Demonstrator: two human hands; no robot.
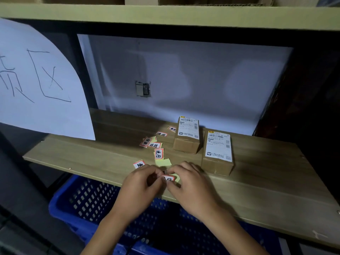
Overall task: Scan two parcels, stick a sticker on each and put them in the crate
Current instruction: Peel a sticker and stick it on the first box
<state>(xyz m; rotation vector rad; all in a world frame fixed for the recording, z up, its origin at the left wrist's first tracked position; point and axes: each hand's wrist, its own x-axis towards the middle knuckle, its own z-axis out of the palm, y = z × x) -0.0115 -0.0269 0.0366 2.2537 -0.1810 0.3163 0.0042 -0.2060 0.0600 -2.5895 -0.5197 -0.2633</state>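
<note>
Both forearms reach forward, the left hand [139, 183] and right hand [191, 183] close together, fingertips [160, 178] pinched and nearly meeting.

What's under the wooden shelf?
A blue crate with holes in its sides sits under the wooden shelf. The shelf and both hands, left and right, cover much of it, so what is inside cannot be seen.
</note>
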